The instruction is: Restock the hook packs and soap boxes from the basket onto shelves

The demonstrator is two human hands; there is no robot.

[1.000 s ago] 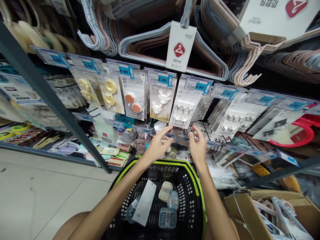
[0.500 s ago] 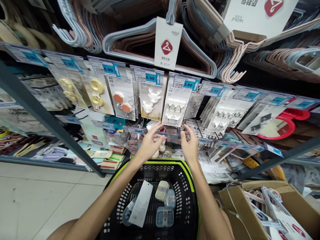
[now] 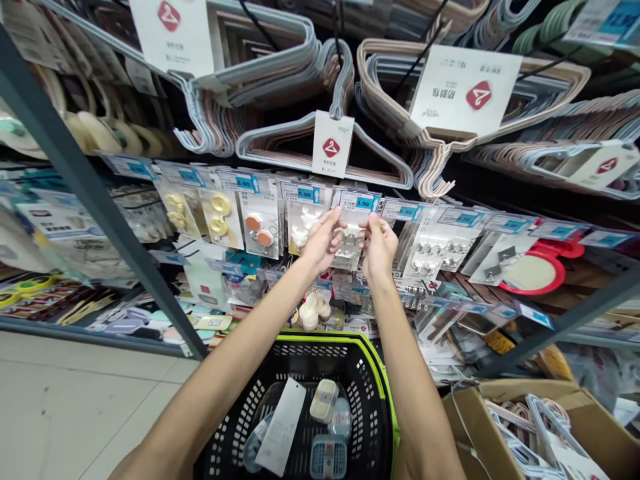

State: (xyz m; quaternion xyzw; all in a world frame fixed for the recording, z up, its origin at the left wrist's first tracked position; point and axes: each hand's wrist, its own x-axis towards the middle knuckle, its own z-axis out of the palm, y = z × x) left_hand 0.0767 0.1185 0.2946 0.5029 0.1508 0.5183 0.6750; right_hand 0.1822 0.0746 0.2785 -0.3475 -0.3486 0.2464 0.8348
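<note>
A hanging card of white hooks lies between my two hands, under a blue-and-white price tag marked 3.90. My left hand is at the card's left side, with its fingers bent and apart. On the other side my right hand has its fingertips by the tag's lower right corner, thumb and forefinger slightly apart. Whether either hand touches the card cannot be made out. Below my arms, a black shopping basket with a lime-green rim holds a white tag and several small plastic boxes.
Bundled clothes hangers hang above the hooks. Cards with orange hooks are at the left, and a red-rimmed mirror at the right. A cardboard box of hangers stands right of the basket. Slanted grey posts frame the shelf.
Both hands have risen from the card's bottom edge to its upper part near the price tag. The view has tilted up, showing more hangers.
</note>
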